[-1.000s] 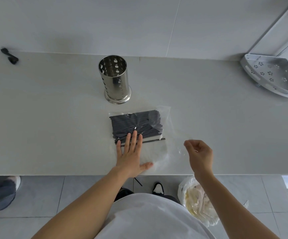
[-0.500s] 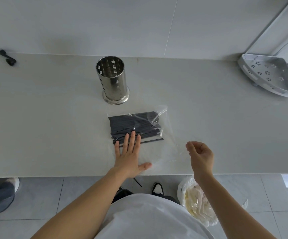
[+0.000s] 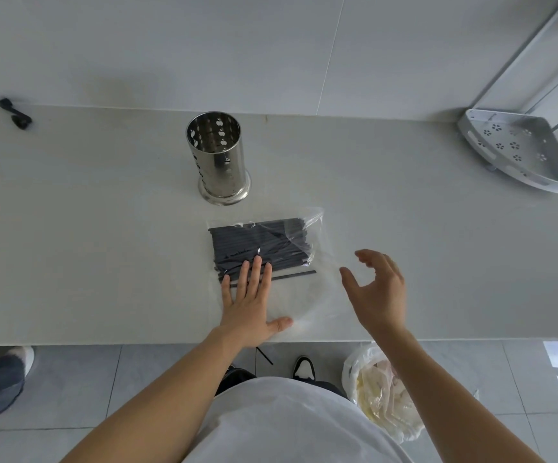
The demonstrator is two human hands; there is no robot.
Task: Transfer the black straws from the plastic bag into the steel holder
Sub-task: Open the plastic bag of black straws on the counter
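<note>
1. Nearest the camera, a white shirt (image 3: 291, 426) fills the lower middle of the view, and both bare forearms are extended from it over the counter edge.
2. On the tiled floor below the counter, a white bag (image 3: 384, 392) with pale contents is seen at the right, a black-and-white shoe (image 3: 303, 367) beside it, and a single thin black stick (image 3: 264, 355), possibly a dropped straw, just left of the shoe.
3. The left hand (image 3: 249, 302) is laid flat, palm down, on the clear plastic bag (image 3: 299, 295); its fingers are straight and together, the thumb is spread to the right, and the fingertips are pressed on the near edge of the straw bundle.
4. The right hand (image 3: 377, 289) is held above the counter just right of the bag, released, with fingers loosely spread and nothing grasped; whether it touches the plastic cannot be told.
5. The black straws (image 3: 257, 242) are lying sideways inside the bag as a flat bundle, with one straw (image 3: 292, 275) lying apart along the near side.
6. The steel holder (image 3: 219, 158), perforated and upright, is standing just beyond the bag on the grey counter (image 3: 87, 235), with no straws seen inside.
7. Farther back, a small black object (image 3: 15, 113) is lying at the left by the wall, and a perforated metal corner shelf (image 3: 518, 148) is resting at the far right.
</note>
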